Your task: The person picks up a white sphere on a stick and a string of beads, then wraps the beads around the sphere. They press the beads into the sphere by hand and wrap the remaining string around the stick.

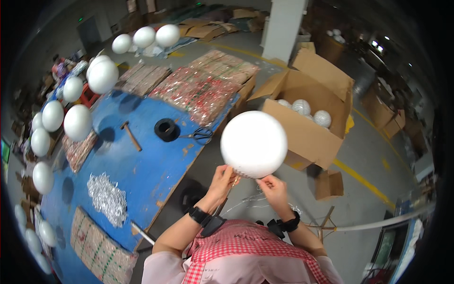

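Observation:
A large smooth white ball is held in front of me, beyond the table's near edge. My left hand is closed at its lower left, fingertips against the underside, with a thin reddish strand or trim beside them. My right hand pinches at the ball's bottom edge. Exactly what lies between the fingertips is too small to make out. Pale thin strands hang below, between my forearms. Both wrists wear black straps.
The blue table at left carries a hammer, black tape roll, scissors, silver tinsel pile and wrapped packs. Several white balls line its far left side. An open carton holds striped balls at right.

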Motion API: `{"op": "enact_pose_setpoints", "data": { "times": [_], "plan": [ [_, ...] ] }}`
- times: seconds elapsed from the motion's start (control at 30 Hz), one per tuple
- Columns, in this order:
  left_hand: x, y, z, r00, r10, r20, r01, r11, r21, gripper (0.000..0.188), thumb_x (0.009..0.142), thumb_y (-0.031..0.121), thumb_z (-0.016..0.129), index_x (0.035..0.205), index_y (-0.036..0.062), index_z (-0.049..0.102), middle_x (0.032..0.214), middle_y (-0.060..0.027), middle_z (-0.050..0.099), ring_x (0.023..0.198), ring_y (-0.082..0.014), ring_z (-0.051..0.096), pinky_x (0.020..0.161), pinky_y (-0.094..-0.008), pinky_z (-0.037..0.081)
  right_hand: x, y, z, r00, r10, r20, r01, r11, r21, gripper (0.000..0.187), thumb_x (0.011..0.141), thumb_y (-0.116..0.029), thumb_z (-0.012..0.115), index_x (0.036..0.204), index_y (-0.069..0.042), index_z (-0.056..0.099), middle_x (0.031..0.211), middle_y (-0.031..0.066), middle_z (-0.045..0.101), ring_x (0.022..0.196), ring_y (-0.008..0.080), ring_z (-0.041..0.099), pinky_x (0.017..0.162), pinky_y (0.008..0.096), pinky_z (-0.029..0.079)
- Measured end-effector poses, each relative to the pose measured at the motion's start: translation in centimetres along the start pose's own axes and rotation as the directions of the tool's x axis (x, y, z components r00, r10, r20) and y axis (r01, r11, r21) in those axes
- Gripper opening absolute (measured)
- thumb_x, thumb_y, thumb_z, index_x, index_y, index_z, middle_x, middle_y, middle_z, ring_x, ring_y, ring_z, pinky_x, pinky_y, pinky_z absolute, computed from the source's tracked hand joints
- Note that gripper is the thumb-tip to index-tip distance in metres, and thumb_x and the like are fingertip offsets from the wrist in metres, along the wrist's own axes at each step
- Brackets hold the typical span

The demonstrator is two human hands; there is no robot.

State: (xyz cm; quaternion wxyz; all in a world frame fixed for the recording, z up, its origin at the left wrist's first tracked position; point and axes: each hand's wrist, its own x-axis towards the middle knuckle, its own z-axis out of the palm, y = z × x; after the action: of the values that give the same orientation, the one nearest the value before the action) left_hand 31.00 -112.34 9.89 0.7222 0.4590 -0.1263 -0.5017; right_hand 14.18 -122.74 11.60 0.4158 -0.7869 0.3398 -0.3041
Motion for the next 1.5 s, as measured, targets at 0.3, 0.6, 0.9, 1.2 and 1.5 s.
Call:
{"op": "enact_pose_setpoints", "data": {
  "times": [0.3,0.6,0.9,1.2,1.5],
  "plan": [
    [-1.1,0.8,1.0,0.999,-0.035,-0.007,0.035,0.998,0.06,0.038,0.097,0.035,0.047,0.113,0.0008,0.045,0.103,-0.0087,0.057,0.09,-0.0156,0.058,0.082,-0.0293,0.048,-0.4,-1.7,0.3,0.947,-0.263,-0.182,0.221,0.95,-0.219,0.02,0.079,-0.024,0.07,0.071,-0.008,0.061,0.063,0.008,0.061,0.053,0.027,0.061,0.047,0.0361,0.046],
    [-0.6,-0.2,1.0,0.989,0.142,-0.028,-0.115,0.889,0.444,0.041,0.083,0.015,0.067,0.112,-0.0044,0.046,0.084,-0.0034,0.06,0.072,-0.009,0.055,0.066,-0.0225,0.046,-0.8,-1.8,0.1,0.97,-0.223,-0.093,0.193,0.948,-0.253,0.026,0.08,-0.028,0.068,0.071,-0.005,0.059,0.061,0.0123,0.061,0.054,0.0308,0.061,0.048,0.04,0.046],
    [-0.5,-0.7,0.3,0.984,0.159,-0.08,-0.131,0.953,0.275,0.061,0.086,0.016,0.065,0.128,-0.0095,0.028,0.081,-0.006,0.061,0.071,-0.0104,0.057,0.066,-0.0236,0.047,-1.6,0.5,-4.0,0.815,0.23,0.531,-0.329,0.939,0.098,0.021,0.089,-0.02,0.06,0.084,0.0,0.065,0.064,0.0044,0.062,0.057,0.011,0.057,0.054,0.0258,0.046],
    [-0.6,-0.4,0.6,0.981,0.185,-0.055,-0.158,0.935,0.317,0.067,0.085,0.017,0.066,0.131,-0.0093,0.027,0.083,-0.0062,0.06,0.074,-0.0107,0.056,0.066,-0.0231,0.047,-2.5,-2.3,-4.8,0.948,0.161,0.275,-0.24,0.929,0.282,0.015,0.084,-0.011,0.065,0.085,0.003,0.068,0.066,0.0013,0.062,0.06,0.0065,0.056,0.055,0.0214,0.044],
    [-1.0,0.0,0.7,0.982,0.178,-0.057,-0.156,0.948,0.276,0.068,0.087,0.018,0.064,0.132,-0.0108,0.023,0.082,-0.0068,0.06,0.073,-0.0107,0.055,0.067,-0.023,0.046,-2.3,-0.7,-3.7,0.966,0.154,0.209,-0.198,0.957,0.212,0.013,0.083,-0.01,0.065,0.085,0.002,0.067,0.067,0.0013,0.063,0.059,0.0073,0.057,0.054,0.0217,0.044]
  ]
}}
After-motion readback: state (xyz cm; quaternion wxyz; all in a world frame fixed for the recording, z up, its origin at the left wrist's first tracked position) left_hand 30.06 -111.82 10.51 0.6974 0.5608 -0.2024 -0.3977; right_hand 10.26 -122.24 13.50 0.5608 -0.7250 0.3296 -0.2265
